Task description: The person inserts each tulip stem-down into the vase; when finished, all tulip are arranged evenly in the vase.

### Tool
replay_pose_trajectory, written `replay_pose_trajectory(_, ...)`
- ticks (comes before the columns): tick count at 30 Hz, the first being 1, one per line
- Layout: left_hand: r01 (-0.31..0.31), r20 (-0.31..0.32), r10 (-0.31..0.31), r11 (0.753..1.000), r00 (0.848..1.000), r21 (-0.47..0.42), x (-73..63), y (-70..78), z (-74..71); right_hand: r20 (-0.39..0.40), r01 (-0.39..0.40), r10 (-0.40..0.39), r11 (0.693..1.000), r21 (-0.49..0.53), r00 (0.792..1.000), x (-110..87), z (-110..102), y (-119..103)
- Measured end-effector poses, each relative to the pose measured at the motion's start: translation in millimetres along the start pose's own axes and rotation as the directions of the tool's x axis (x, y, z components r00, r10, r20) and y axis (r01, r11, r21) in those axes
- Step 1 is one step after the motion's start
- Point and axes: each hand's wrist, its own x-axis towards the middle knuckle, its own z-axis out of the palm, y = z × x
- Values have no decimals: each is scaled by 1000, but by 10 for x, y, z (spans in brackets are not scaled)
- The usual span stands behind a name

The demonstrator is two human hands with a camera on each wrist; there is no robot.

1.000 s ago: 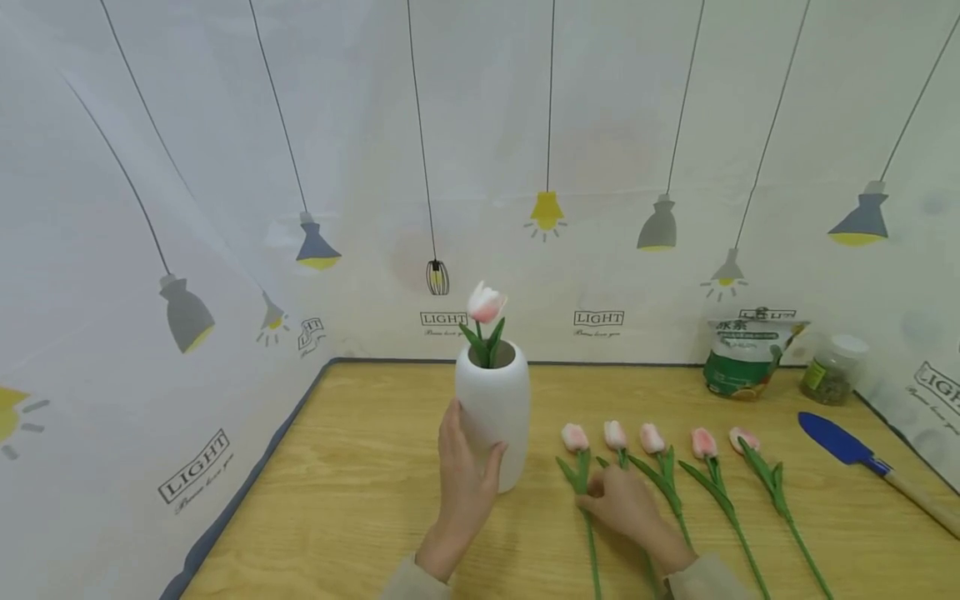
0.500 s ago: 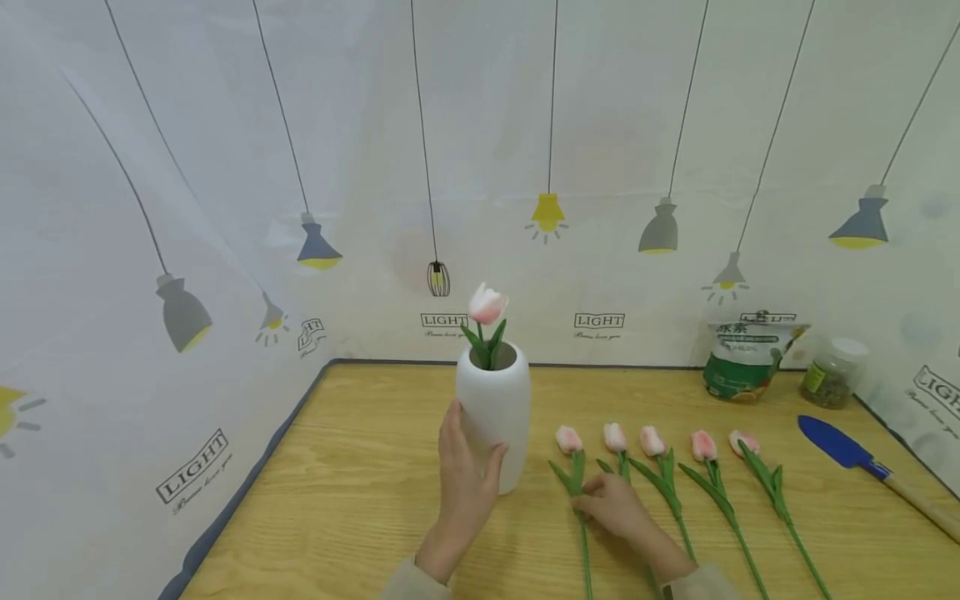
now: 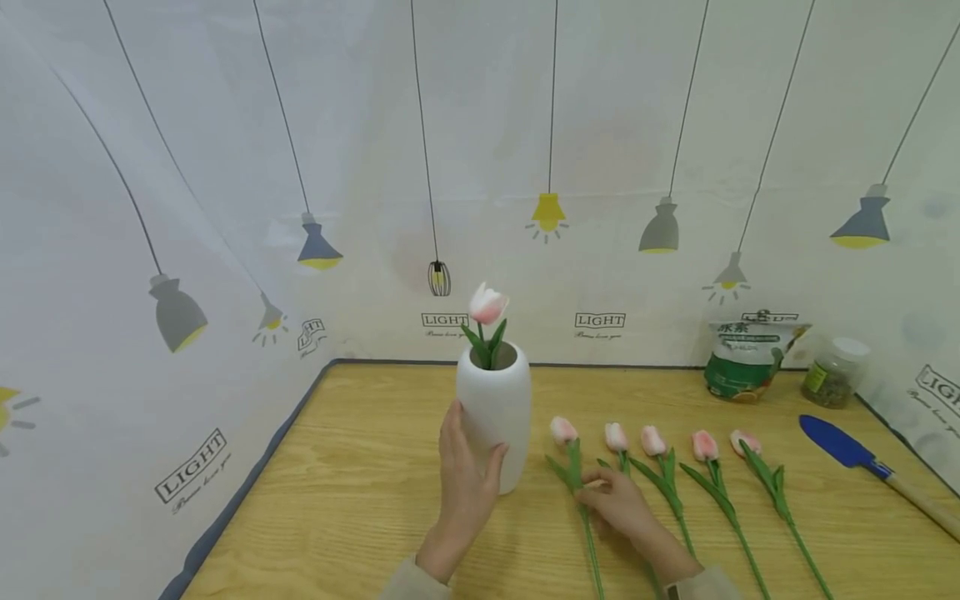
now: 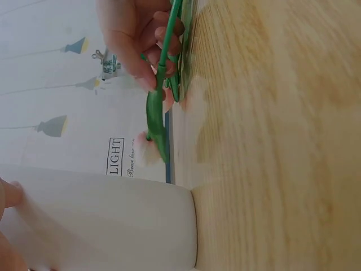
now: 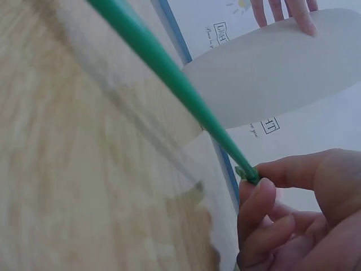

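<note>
A tall white vase (image 3: pixel 504 400) stands upright on the wooden table, and one pink-and-white tulip (image 3: pixel 488 305) rises from its mouth with two green leaves. My left hand (image 3: pixel 467 496) grips the vase's near left side, thumb toward its front. To the right, my right hand (image 3: pixel 624 510) pinches a second tulip (image 3: pixel 564 432) by its green stem (image 5: pixel 186 96), just below the leaves, between thumb and fingers. In the left wrist view that stem (image 4: pixel 169 42) is raised off the table, its bloom partly hidden behind the leaf.
Several more tulips (image 3: pixel 705 446) lie in a row to the right, one partly covered by my right hand. Beyond them are a blue trowel (image 3: pixel 836 440) with a wooden handle, a green-and-white pouch (image 3: pixel 742 367) and a lidded jar (image 3: pixel 834 375). A lamp-printed sheet (image 3: pixel 375 167) borders the table.
My right hand has drawn the pinched tulip a little left, away from the row, and its bloom has risen slightly. My left hand keeps its hold on the vase.
</note>
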Motion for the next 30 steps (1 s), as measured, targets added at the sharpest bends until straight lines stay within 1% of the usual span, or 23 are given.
replay_pose_trajectory(7,4,9,-4,1000,1000,0,0,13,-13,-43,47,-45,996,69,998,-22,-64,-93)
replay_pose_trajectory(10,3,18,-3,1000,1000,2,-1,13,-19,-94,54,-44,993,101,995,-33,-95,-173)
replay_pose_trajectory(13,4,26,-4,1000,1000,1,-4,14,-22,-159,56,-37,992,116,987,-49,-127,-270)
replay_pose_trajectory(15,1,27,-1,1000,1000,-3,-8,4,-14,-188,65,-40,990,129,981,-53,-162,-331)
replay_pose_trajectory(18,-1,27,1,1000,1000,-11,-2,-7,3,-210,111,-82,985,132,974,-34,-257,-432)
replay_pose_trajectory(21,-6,20,6,1000,1000,-20,-1,-9,21,-226,174,-142,976,128,964,-17,-379,-529)
replay_pose_trajectory(23,-9,12,9,1000,1000,-23,-4,-4,27,-245,199,-165,972,122,955,-9,-450,-592)
replay_pose_trajectory(25,-10,3,10,1000,1000,-19,-10,-5,30,-247,207,-173,971,120,953,-11,-504,-646)
replay_pose_trajectory(28,-14,-8,14,1000,1000,-8,-16,-18,31,-235,202,-168,971,130,957,-24,-551,-715)
replay_pose_trajectory(30,-20,-10,20,1000,1000,0,-14,-29,29,-239,204,-162,966,162,957,-28,-578,-766)
